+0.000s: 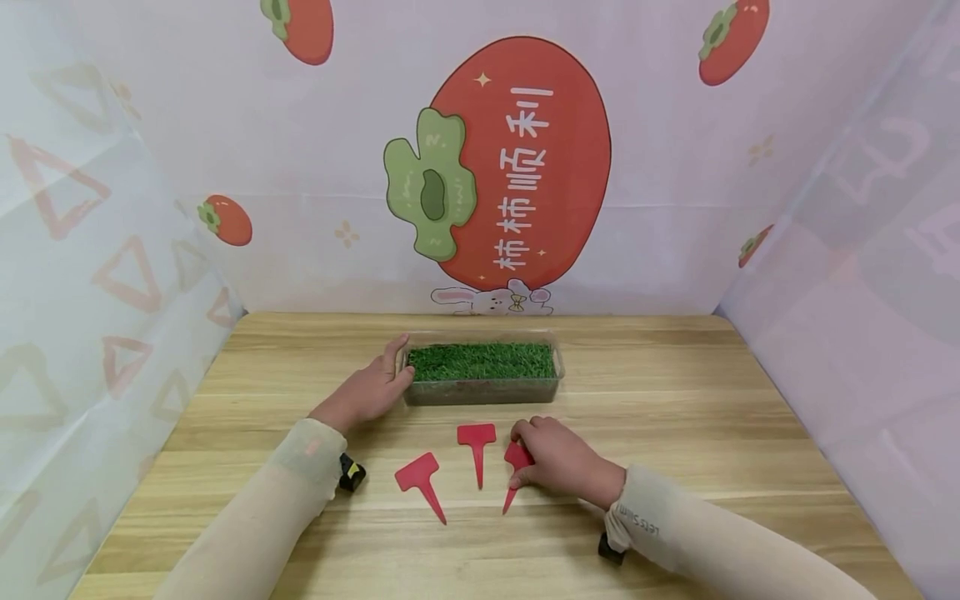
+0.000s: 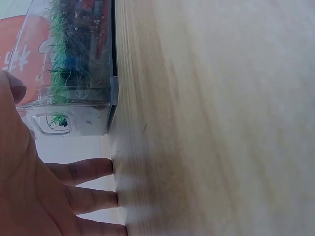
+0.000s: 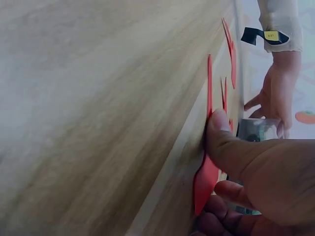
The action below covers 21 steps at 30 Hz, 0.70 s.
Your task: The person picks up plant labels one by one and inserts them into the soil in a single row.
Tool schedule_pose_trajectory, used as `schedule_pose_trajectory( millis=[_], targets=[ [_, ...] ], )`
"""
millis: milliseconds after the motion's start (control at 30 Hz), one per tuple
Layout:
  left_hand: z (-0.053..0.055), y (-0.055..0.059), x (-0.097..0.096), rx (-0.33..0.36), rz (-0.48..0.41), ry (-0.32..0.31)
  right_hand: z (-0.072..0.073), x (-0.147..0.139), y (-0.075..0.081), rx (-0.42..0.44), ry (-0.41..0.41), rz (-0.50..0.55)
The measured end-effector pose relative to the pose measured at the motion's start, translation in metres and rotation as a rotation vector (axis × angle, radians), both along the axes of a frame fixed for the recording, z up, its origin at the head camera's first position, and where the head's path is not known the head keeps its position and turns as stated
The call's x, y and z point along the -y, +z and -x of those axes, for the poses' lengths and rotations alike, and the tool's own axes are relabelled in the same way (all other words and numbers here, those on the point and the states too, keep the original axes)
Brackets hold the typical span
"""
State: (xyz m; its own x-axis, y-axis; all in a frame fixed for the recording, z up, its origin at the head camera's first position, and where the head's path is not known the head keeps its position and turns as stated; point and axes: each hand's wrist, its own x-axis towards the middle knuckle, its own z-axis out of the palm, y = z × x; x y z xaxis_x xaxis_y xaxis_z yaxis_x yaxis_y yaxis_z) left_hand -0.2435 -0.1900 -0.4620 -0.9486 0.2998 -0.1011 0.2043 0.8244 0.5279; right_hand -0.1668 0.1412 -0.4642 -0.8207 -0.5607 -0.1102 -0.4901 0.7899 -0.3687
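My left hand (image 1: 369, 390) holds the left end of a clear plastic box (image 1: 487, 393), thumb at the near corner and index finger at the far one. Its other fingers reach down to the tabletop in the left wrist view. Green artificial grass (image 1: 480, 361) fills the box. With thumb and fingers, my right hand (image 1: 558, 458) pinches a red T-shaped plant label (image 1: 517, 455), which lies at or just above the table, stem towards me. Two matching labels lie to its left: a middle red label (image 1: 477, 435) and a tilted left red label (image 1: 420, 474).
The wooden table (image 1: 660, 375) ends at a fabric backdrop (image 1: 322, 250) with persimmon prints. Fabric walls stand at both sides. Each wrist carries a small black device, such as the left wrist device (image 1: 352, 472).
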Motion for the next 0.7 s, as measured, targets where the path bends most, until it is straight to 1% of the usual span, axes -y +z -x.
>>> schedule_pose_trajectory(
  millis=[133, 233, 367, 533, 700],
  targets=[
    [0.001, -0.001, -0.001, 0.001, -0.002, 0.007, 0.000, 0.002, 0.001, -0.003, 0.006, -0.004],
    [0.001, -0.002, -0.001, 0.002, -0.005, 0.011, 0.001, 0.002, 0.001, 0.001, 0.018, 0.024],
    [0.002, -0.003, -0.001, 0.001, 0.003, 0.009, 0.002, 0.003, 0.001, -0.015, 0.033, 0.061],
    [0.000, -0.001, 0.000, 0.006, 0.002, 0.009, 0.001, 0.003, 0.004, -0.095, 0.063, 0.056],
    [0.000, 0.000, -0.001, 0.007, 0.004, 0.007, 0.000, 0.003, 0.011, -0.174, 0.102, 0.072]
  ],
)
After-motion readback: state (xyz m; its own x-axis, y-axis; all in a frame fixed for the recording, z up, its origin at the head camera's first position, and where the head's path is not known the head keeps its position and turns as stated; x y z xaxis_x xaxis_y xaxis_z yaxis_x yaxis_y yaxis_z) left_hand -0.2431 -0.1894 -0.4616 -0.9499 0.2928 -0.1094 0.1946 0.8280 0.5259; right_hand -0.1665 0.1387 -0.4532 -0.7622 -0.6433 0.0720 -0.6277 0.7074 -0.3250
